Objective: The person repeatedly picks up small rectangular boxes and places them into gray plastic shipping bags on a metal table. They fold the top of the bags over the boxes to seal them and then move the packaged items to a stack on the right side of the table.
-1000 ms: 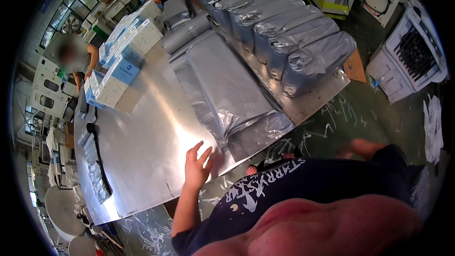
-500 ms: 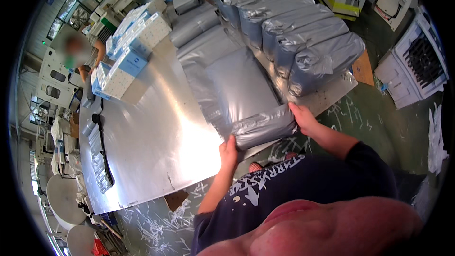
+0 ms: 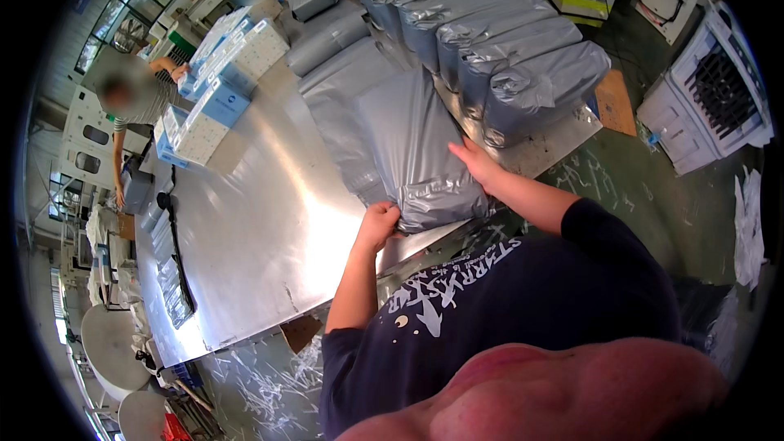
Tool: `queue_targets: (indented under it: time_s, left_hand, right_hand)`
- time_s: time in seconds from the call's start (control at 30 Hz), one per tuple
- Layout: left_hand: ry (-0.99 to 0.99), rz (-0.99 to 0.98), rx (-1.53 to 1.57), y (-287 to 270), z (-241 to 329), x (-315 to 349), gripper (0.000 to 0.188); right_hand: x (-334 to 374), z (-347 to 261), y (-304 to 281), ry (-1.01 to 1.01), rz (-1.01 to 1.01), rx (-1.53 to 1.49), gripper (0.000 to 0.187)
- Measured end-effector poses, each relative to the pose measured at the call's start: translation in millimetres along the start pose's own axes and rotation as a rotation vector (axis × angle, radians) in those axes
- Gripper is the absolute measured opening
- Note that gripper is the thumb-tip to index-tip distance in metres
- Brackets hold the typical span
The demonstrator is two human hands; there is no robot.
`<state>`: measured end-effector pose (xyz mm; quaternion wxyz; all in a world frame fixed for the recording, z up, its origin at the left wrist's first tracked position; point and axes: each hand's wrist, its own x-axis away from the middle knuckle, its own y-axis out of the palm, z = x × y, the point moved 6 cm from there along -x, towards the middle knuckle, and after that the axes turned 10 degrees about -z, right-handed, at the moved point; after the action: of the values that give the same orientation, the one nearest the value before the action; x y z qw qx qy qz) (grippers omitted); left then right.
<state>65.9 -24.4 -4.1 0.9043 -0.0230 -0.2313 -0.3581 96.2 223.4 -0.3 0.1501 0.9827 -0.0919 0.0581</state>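
I log a filled mailer bag (image 3: pixel 425 147) on the metal table (image 3: pixel 253 229), near edge; my left hand (image 3: pixel 378 223) at its left corner, right hand (image 3: pixel 474 165) on its right side; bag row (image 3: pixel 490 41) behind right; stacked boxes (image 3: pixel 220 82) behind left.

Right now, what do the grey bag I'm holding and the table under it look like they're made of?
The grey bag looks like thin plastic film, a soft satin grey: it creases and puckers where the left hand grips its near edge and the right hand presses its side. The table looks like bare sheet metal, probably steel or aluminium: it is smooth and silvery, with broad bright glare and faint scuffs.
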Motion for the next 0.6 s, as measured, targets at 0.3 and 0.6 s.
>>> queue_targets:
  time_s: [0.3, 0.6]
  left_hand:
    - [1.165, -0.155, -0.911, 121, 198, 66, 0.023]
    - [0.756, -0.206, -0.886, 239, 167, -45, 0.032]
  right_hand:
    - [80, -137, -51, -0.631, -0.357, -0.028, 0.054]
    - [185, -89, -215, 0.448, 0.013, 1.144, 0.030]
